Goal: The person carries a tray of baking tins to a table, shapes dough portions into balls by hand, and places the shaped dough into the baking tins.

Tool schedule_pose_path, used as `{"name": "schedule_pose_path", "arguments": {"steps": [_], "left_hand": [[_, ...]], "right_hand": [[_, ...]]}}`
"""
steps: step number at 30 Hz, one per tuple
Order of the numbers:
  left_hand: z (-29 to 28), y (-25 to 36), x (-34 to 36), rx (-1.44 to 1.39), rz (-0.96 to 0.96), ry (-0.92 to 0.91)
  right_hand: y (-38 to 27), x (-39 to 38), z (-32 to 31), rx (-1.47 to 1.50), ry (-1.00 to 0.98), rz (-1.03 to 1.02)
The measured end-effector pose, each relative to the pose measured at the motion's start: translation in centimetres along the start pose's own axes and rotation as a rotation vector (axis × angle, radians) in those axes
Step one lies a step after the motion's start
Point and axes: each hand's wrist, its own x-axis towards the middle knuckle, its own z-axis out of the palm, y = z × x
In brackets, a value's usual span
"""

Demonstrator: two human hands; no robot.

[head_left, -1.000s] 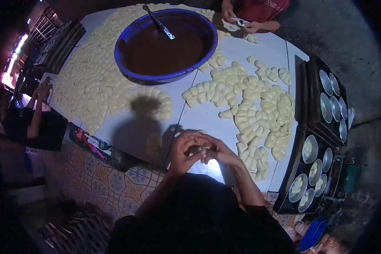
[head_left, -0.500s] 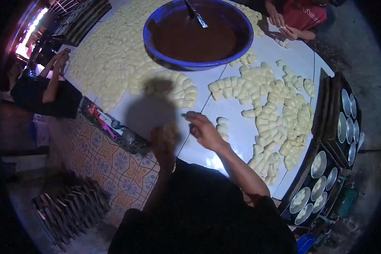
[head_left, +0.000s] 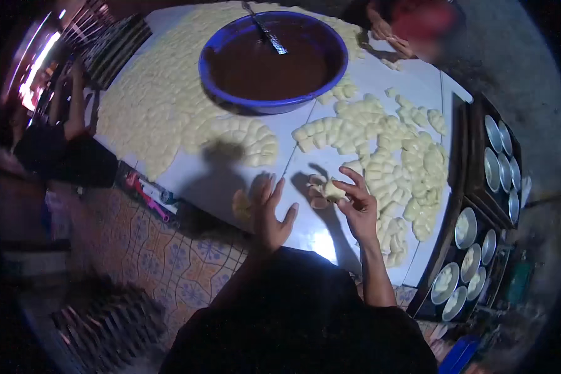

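Observation:
My left hand (head_left: 272,218) is raised over the near edge of the white table (head_left: 300,219), fingers stretched and thumb apart, holding nothing. Close by on its left, partly in shadow, is a yellowish dough piece (head_left: 242,204). My right hand (head_left: 360,206) pinches a small pale dough piece (head_left: 335,191) between thumb and fingers. Just left of that grip, more small dough (head_left: 318,197) shows, partly hidden by the fingers. Beyond my right hand spreads a cluster of pale dough pieces (head_left: 386,172), pressed against one another.
A blue basin (head_left: 274,106) of brown filling, with a metal utensil (head_left: 268,34) in it, stands among many dough pieces (head_left: 149,103). Round metal pans (head_left: 444,283) sit on dark trays at right. One person's hands (head_left: 389,37) work at the far side; another person's arm (head_left: 75,103) is at left.
My right hand has moved right and now pinches a dough piece near where small pieces lay. My left hand, blurred before, has moved right and spread its fingers. The view has shifted slightly.

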Motion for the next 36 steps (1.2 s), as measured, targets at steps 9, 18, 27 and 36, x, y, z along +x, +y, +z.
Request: {"name": "schedule_pose_path", "arguments": {"steps": [9, 18, 27, 36], "left_hand": [[4.7, 6.5, 1.9, -0.91, -0.284, -0.082], [4.0, 5.2, 5.4, -1.871, -0.697, -0.524], [1.9, -1.9, 31.3, 0.081, -0.186, -0.036], [2.1, 2.0, 27.2, -0.038, -0.388, -0.423]], "right_hand": [[-0.4, -0.8, -0.3, -0.43, 0.245, -0.082], [1.2, 1.0, 0.5, 0.039, -0.102, -0.004], [4.6, 2.9, -0.2, 0.235, -0.025, 0.087], [6.2, 4.0, -1.3, 0.468, 0.215, 0.139]]}}
